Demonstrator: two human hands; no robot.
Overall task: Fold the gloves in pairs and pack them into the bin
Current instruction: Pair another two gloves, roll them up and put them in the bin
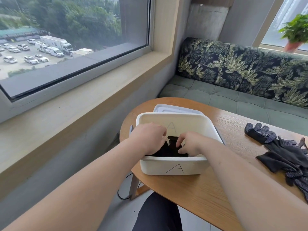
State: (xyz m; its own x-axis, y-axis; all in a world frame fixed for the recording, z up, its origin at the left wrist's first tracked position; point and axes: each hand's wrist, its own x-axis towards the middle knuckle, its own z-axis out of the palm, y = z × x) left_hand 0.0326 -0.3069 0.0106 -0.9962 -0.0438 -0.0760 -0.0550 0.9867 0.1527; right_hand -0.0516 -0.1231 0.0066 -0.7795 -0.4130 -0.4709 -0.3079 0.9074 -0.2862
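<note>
A white plastic bin marked with a hand-drawn "A" stands at the left end of the wooden table. Both of my hands are inside it. My left hand and my right hand have their fingers curled onto black folded gloves lying in the bin's bottom. The gloves are largely hidden by my hands and the front wall. A loose pile of dark gloves with dotted palms lies on the table to the right.
The bin's white lid lies flat behind the bin. A green bench with a leaf-print backrest runs beyond the table. A window sill is at the left, a potted plant at the upper right.
</note>
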